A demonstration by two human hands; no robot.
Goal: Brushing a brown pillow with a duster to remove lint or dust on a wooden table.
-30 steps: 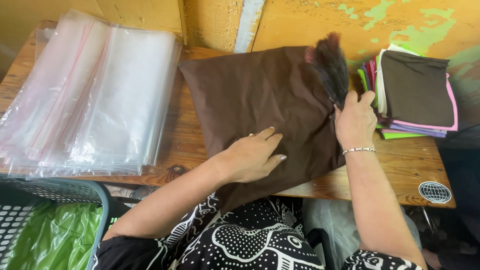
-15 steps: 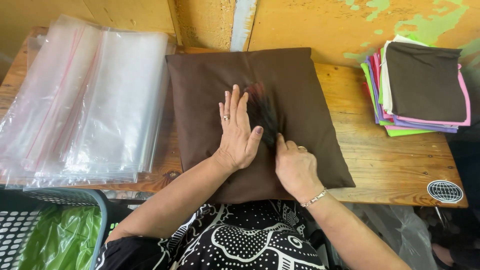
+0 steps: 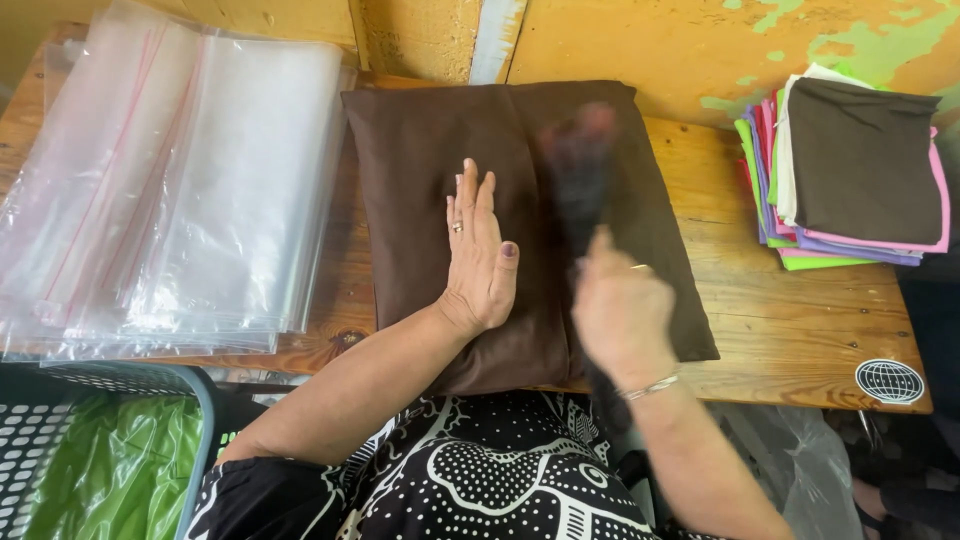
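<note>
- Brown cushion (image 3: 430, 180): lies flat on the wooden bench (image 3: 800, 320), its far edge against the yellow wall (image 3: 620, 40), its near edge overhanging the bench edge toward the person's lap.
- Left hand (image 3: 482, 262): pressed palm-down on the middle of the cushion, fingers straight and together, pointing at the wall. Grip released; it grasps nothing. A ring shows on one finger.
- Right hand (image 3: 622, 318): just right of the left hand, over the cushion's right half, blurred by motion. Grip clenched around the handle of a dark brush (image 3: 578, 170); a bracelet sits at the wrist.
- Dark brush: bristle end lies over the upper right part of the cushion, pointing toward the wall. Heavily blurred; whether the bristles touch the fabric cannot be told.
- Clear plastic bags (image 3: 190, 180): a stack with red seal strips, on the bench just left of the cushion, edges touching or nearly so.
- Folded cloths (image 3: 850, 170): a pile in several colours, brown piece on top, at the right end of the bench, well apart from the cushion.
- Basket (image 3: 120, 385): below the bench at lower left, holding green plastic (image 3: 120, 460).
</note>
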